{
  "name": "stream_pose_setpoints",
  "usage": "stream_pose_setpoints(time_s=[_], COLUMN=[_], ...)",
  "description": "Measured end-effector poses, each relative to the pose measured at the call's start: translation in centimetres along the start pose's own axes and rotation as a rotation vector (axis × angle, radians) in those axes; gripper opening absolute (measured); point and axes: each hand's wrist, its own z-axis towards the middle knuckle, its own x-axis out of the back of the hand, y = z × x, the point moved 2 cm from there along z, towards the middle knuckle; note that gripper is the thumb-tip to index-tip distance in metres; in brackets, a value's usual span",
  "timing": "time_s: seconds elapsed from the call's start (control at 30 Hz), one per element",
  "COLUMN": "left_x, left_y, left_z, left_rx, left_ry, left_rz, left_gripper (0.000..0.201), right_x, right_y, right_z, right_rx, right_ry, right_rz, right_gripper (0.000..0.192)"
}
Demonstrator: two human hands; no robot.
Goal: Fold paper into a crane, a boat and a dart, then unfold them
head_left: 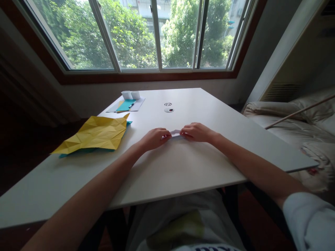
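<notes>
A small folded piece of white paper [176,133] lies at the middle of the white table [167,167], between my two hands. My left hand [156,138] pinches its left end, fingers closed. At the right end, my right hand [195,132] grips it with thumb and fingertips. A raised fold shows in the short stretch of paper between the fingers. The ends are hidden under my fingertips.
To the left lies a creased yellow sheet [102,134] over a teal sheet [87,151]. Farther back are white folded pieces [131,94], a teal paper [126,105] and a dark pen [131,105]. Two round items [169,110] sit behind my hands. A window [157,38] stands beyond.
</notes>
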Motion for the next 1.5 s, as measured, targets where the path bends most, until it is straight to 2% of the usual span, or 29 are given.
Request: stream_pose_setpoints(time_s=[0.2,0.5,0.6,0.77,0.93,1.17,1.4,1.5], left_x=[0.2,-0.1,0.0,0.1,-0.2,-0.5,-0.9,-1.1], left_y=[0.3,0.3,0.4,0.6,0.4,-0.2,-1.0,-1.3], left_z=[0.0,0.1,0.1,0.1,0.2,0.2,0.7,0.7], left_rx=[-0.021,-0.007,-0.009,-0.019,-0.078,0.05,0.182,0.249], left_ry=[0.001,-0.008,-0.017,-0.01,0.047,0.011,0.102,0.127], left_rz=[0.081,0.112,0.114,0.125,0.054,-0.012,-0.166,-0.179], left_gripper=[0.023,0.026,0.026,0.024,0.022,0.023,0.025,0.024], right_x=[-0.5,-1.1,-1.4,-2.0,-2.2,-2.0,-2.5,-2.8], right_y=[-0.6,-1.0,-0.9,0.0,0.4,0.4,1.0,1.1], right_z=[0.5,0.8,0.9,0.7,0.7,0.5,0.5,0.7], right_rx=[0.099,0.019,-0.016,-0.16,-0.18,-0.178,-0.309,-0.348], right_ry=[0.093,0.19,0.17,0.182,0.148,0.158,0.147,0.142], right_rz=[-0.182,-0.209,-0.127,0.147,0.313,0.379,0.433,0.446], right_gripper=[0.023,0.024,0.025,0.028,0.022,0.015,0.024,0.021])
